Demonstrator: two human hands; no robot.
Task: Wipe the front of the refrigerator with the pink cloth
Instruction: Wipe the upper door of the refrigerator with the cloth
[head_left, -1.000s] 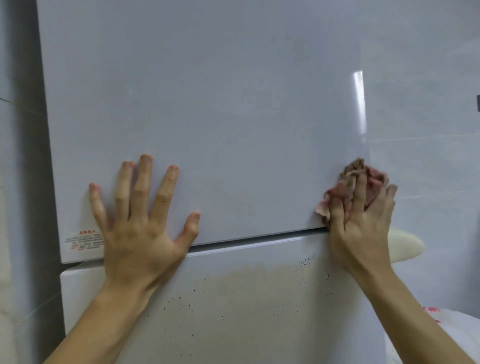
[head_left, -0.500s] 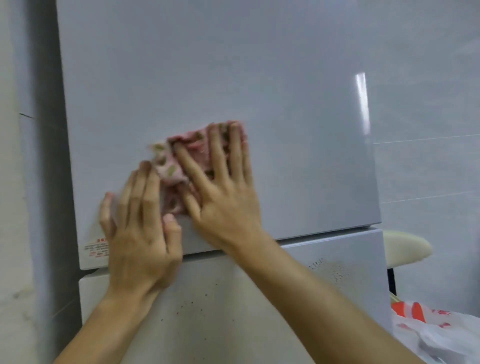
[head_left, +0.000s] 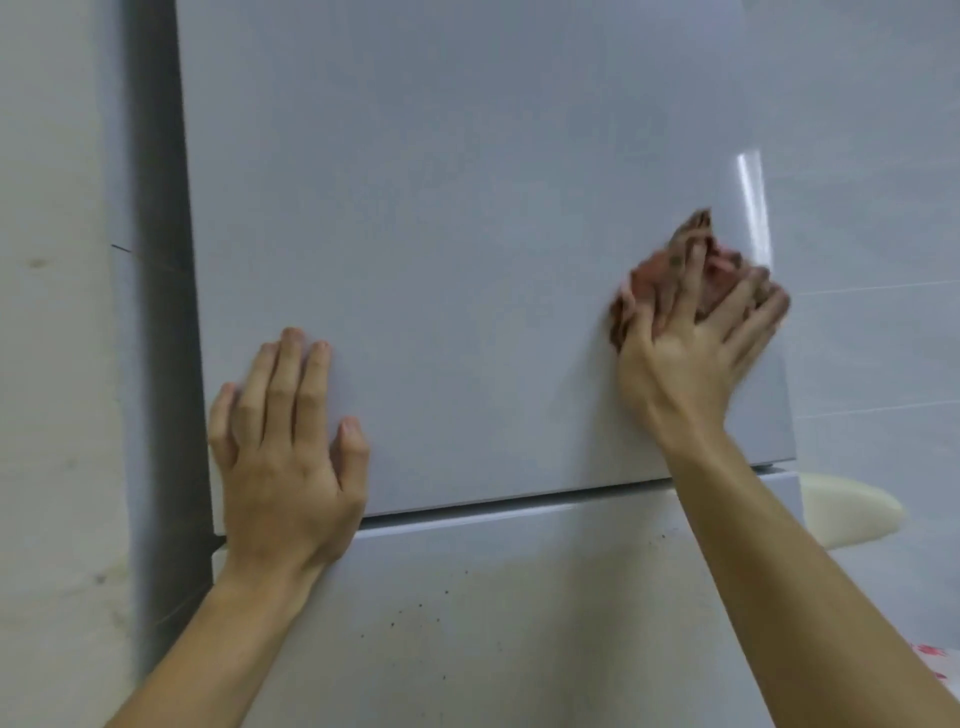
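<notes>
Two hands on the refrigerator upper door (head_left: 467, 208): left hand (head_left: 285, 457) flat, fingers together, bracing; right hand (head_left: 691, 358), fingers splayed, presses the pink cloth (head_left: 675, 265) near the right edge. Mid-wipe. Next, probably: the speckled lower door (head_left: 519, 623).

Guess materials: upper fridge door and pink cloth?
Upper fridge door: smooth gloss panel, probably painted metal or glass-faced; a sharp light streak reflects near its right edge. Pink cloth: soft matte fabric, weave unclear; it crumples into folds under the right hand.

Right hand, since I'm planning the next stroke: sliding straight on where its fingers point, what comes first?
The right hand points up-right; likely first the upper door's right edge, just beyond the pink cloth.
</notes>
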